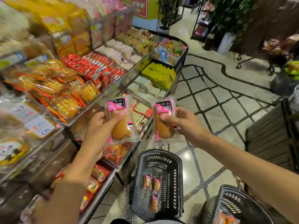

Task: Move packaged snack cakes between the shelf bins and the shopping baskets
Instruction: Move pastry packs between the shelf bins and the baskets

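My left hand (98,130) grips a clear-wrapped golden snack cake with a pink label (120,125), held upright over the lower shelf edge. My right hand (182,122) pinches a matching snack cake (162,125) beside it, above the floor. Below them a black shopping basket (178,183) stands on the floor with three of the same pink-labelled cakes (153,189) lying inside. A second black basket (226,207) at the bottom right holds orange packets (224,217).
Tiered shelf bins (90,110) full of wrapped snacks run along the left. A dark slatted crate (267,135) stands at the right. The tiled aisle floor (218,101) opens ahead, with potted plants (229,16) and a wheeled rack (242,60) farther back.
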